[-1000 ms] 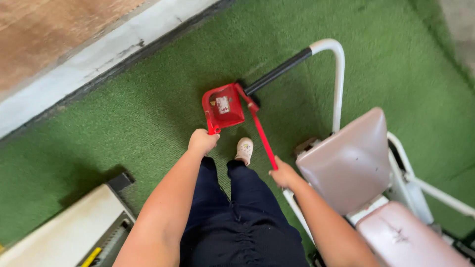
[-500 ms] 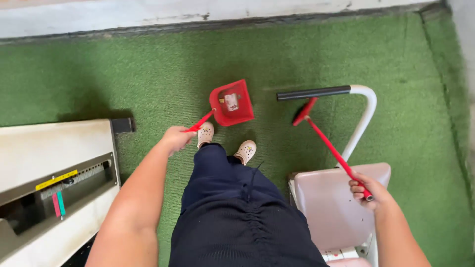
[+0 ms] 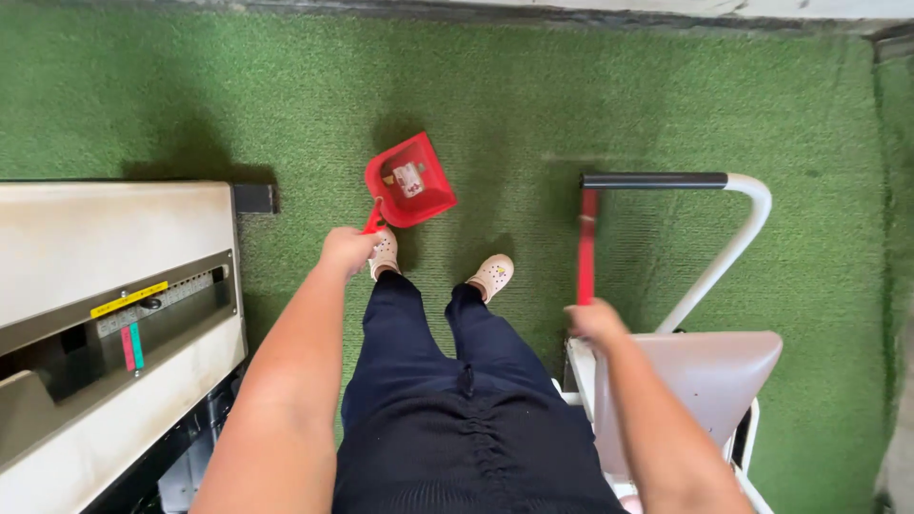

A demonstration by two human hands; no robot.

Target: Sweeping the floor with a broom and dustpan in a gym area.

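My left hand (image 3: 348, 249) grips the short handle of a red dustpan (image 3: 410, 181), which hangs just above the green turf ahead of my feet. A red brush with a long thin handle (image 3: 586, 249) is gripped in my right hand (image 3: 594, 322); the handle points straight ahead, blurred by motion, and its far end reaches the black-padded bar of the white frame (image 3: 657, 180). My pale clogs (image 3: 493, 276) and dark trousers show between both arms.
Green artificial turf (image 3: 590, 95) covers the floor up to a pale concrete kerb at the top. A cream exercise machine (image 3: 105, 286) with a slotted scale stands on the left. A white tubular bench with a pink padded seat (image 3: 714, 376) stands on the right.
My right hand drew in to the left and swung the brush from a slant to pointing straight ahead. The dustpan shifted a little left and tilted. My view moved towards the kerb.
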